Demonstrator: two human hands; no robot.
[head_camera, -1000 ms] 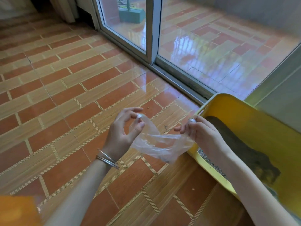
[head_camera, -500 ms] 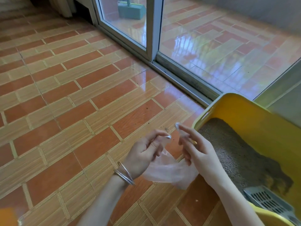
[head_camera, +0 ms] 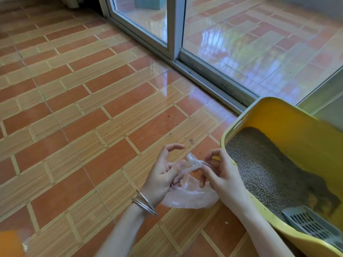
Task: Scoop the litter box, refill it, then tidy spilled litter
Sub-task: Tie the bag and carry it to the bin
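A clear plastic bag (head_camera: 191,197) hangs between my hands above the tiled floor. My left hand (head_camera: 163,175) has its fingers curled into the bag's upper part. My right hand (head_camera: 219,173) pinches the bag's twisted top edge. To the right stands a yellow litter box (head_camera: 278,115) filled with grey litter (head_camera: 263,164), darker and clumped at the near right. A grey slotted scoop (head_camera: 311,223) lies in the box's near corner. Specks of spilled litter (head_camera: 191,140) dot the floor in front of the box.
Sliding glass doors with a metal track (head_camera: 209,78) run behind the box. A teal object (head_camera: 150,2) stands outside the glass. An orange object (head_camera: 10,243) shows at the bottom left corner. Orange and tan floor tiles stretch to the left.
My hands have come closer together and lower, gathering the bag that was stretched between them. The view has shifted so more of the litter and the scoop show.
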